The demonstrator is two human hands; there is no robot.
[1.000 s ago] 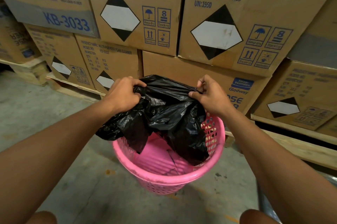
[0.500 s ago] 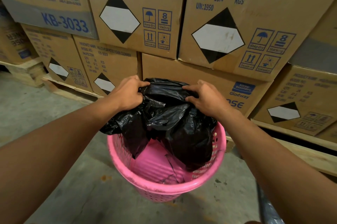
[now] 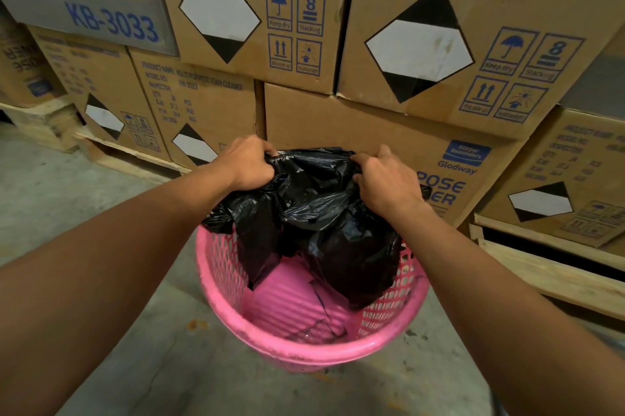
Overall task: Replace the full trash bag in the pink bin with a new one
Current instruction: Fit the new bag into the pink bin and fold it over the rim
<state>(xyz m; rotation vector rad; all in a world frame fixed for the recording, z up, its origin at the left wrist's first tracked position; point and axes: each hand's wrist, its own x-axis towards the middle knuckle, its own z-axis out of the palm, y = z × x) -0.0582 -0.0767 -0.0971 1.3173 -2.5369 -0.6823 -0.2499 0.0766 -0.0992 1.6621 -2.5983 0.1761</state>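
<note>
Black film, thin and crinkled: the trash bag (image 3: 314, 212) is hanging over the pink bin (image 3: 304, 353), its lower folds dipping into the far half while the ribbed bottom is showing bare on the near side. The left hand (image 3: 248, 163) is gripping a bunched wad of the top edge, fingers curled tight round it. The right hand (image 3: 385, 182) is pinching the opposite edge, fingers curled into the film. The bin is standing on the concrete floor (image 3: 101, 195), just in front of cardboard boxes (image 3: 338, 118) stacked on pallets (image 3: 541, 266).

Risks, as I am judging them:
- The mouth is looking bunched, not opened. Pushed down like this, the bag is likely to be sitting crumpled.
- Film is probably snagging on the lattice wall and tearing.
- The light bin is liable to be tipping under a one-sided pull.
</note>
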